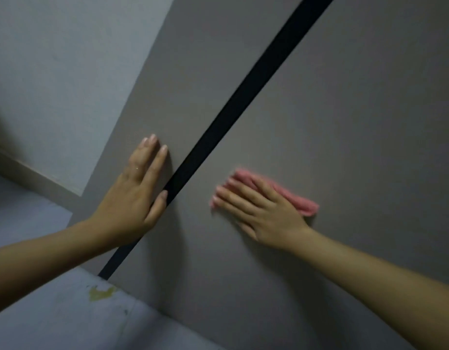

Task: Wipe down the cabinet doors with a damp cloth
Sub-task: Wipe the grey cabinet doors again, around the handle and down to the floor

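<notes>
Two grey cabinet doors fill the view, parted by a black vertical strip (pixel 246 97) that runs slanted across the frame. My right hand (pixel 261 210) lies flat with straight fingers on a folded pink cloth (pixel 301 200), pressing it against the right door (pixel 344 109). My left hand (pixel 137 193) rests flat on the left door (pixel 188 72), fingers straight, thumb touching the edge of the black strip. Most of the cloth is hidden under my right hand.
A pale wall (pixel 66 72) meets the left door's edge, with a skirting board (pixel 29 173) at its foot. The grey floor (pixel 66 319) below carries a yellowish stain (pixel 101 293) near the foot of the cabinet.
</notes>
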Demonstrator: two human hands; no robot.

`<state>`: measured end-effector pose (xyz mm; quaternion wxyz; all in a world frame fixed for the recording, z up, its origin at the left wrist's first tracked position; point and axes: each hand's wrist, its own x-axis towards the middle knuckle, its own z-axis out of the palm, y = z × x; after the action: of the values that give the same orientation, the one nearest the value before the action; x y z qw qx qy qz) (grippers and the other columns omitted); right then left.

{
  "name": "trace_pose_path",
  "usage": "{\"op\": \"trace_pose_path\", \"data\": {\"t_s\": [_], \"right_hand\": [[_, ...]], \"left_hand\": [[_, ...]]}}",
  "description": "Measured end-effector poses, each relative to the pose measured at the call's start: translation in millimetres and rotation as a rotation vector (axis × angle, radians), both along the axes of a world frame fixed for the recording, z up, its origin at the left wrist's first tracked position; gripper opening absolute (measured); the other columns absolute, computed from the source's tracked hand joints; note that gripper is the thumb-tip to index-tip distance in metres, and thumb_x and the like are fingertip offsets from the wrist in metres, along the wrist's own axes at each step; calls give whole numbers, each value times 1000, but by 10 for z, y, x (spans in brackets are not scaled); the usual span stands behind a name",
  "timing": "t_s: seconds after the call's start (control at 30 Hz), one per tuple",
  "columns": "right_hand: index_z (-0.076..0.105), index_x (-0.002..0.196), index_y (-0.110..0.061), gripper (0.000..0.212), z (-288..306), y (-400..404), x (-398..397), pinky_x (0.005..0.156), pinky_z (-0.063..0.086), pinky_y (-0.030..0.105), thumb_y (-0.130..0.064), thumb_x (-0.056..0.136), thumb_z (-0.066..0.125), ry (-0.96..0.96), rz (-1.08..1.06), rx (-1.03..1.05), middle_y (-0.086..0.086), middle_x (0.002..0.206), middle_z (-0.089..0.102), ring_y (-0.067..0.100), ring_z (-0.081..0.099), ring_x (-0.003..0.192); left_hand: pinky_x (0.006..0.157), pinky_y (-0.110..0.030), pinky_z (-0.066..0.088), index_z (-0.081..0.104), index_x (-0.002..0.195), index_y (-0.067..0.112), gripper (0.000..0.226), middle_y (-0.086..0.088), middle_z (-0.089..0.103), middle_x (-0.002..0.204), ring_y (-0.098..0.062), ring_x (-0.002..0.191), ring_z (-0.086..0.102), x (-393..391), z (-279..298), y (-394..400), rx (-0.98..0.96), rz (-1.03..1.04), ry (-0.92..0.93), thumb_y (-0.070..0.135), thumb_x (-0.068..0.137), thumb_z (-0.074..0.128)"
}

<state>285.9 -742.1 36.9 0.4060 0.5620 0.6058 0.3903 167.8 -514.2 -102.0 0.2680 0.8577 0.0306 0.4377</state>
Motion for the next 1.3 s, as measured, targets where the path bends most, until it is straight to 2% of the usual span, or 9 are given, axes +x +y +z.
{"op": "trace_pose_path", "data": {"t_s": [0.17, 0.3, 0.43, 0.6, 0.77, 0.9, 1.0, 1.17, 1.3], "right_hand": [[30, 149, -21, 53, 775, 292, -32, 117, 7, 44, -39, 100, 34, 1, 31, 137, 1, 154, 28, 22, 9, 147], [19, 152, -20, 57, 900, 1410, -182, 116, -4, 42, -44, 101, 28, -21, 51, 384, 6, 157, 23, 27, 19, 145], [30, 149, -15, 57, 136, 1766, -222, 115, -5, 43, -41, 98, 32, -20, 100, 158, 6, 155, 29, 29, 25, 143], [26, 150, -19, 62, -284, 945, -220, 119, -10, 42, -41, 94, 35, -47, -21, -195, 3, 156, 17, 25, 8, 147], [21, 152, -18, 61, 92, 1476, -281, 119, -1, 43, -47, 98, 21, -58, -14, -68, 6, 158, 17, 26, 8, 147], [17, 152, -14, 60, -242, 1963, -309, 118, 1, 45, -42, 99, 19, -105, 49, 54, 6, 159, 17, 26, 13, 147], [16, 152, -13, 61, -465, 1639, -263, 118, -6, 44, -42, 98, 16, -112, 20, -72, 7, 158, 10, 27, 9, 147], [27, 149, -14, 60, -377, 1230, -251, 120, -6, 41, -42, 96, 23, 6, 13, -205, 6, 156, 17, 27, 8, 146], [12, 151, -11, 62, -628, 1743, -310, 118, -6, 44, -41, 97, 10, -62, 58, -143, 9, 157, 6, 27, 4, 147]], "left_hand": [[119, -33, 5, 17, 151, 2, 73, -18, 4, 159, -25, 148, 1, -98, -42, 164, -135, 56, 9, 40, 90, 32], [117, -37, 8, 11, 152, 6, 77, -15, 4, 159, -24, 147, 4, -84, -44, 322, -279, 62, 23, 46, 89, 28], [118, -32, 5, 11, 151, 4, 75, -15, 2, 159, -21, 147, 1, -55, -128, 295, -320, 31, -14, 43, 90, 30], [117, -30, 4, 10, 151, 2, 78, -16, 4, 159, -22, 146, 2, -156, -169, 295, -384, 20, 23, 46, 88, 25], [115, -21, -2, 2, 152, 7, 78, -9, 0, 160, -15, 147, -1, -251, -306, 234, -408, 10, 90, 46, 88, 25], [110, -11, -12, -3, 151, 7, 77, -10, -5, 160, -14, 146, -4, -209, -386, 190, -435, 37, 107, 34, 89, 35], [105, -6, -16, -7, 150, 8, 76, -9, -10, 159, -13, 145, -8, -200, -438, 170, -479, 30, 128, 32, 94, 36], [115, -15, -8, -5, 151, 8, 77, -8, -8, 160, -10, 145, -7, -183, -486, 183, -512, 10, 101, 33, 90, 35], [119, -25, 6, -4, 151, 9, 73, -9, -6, 160, -14, 146, 0, -224, -536, 231, -507, -22, 102, 18, 95, 42]]}}
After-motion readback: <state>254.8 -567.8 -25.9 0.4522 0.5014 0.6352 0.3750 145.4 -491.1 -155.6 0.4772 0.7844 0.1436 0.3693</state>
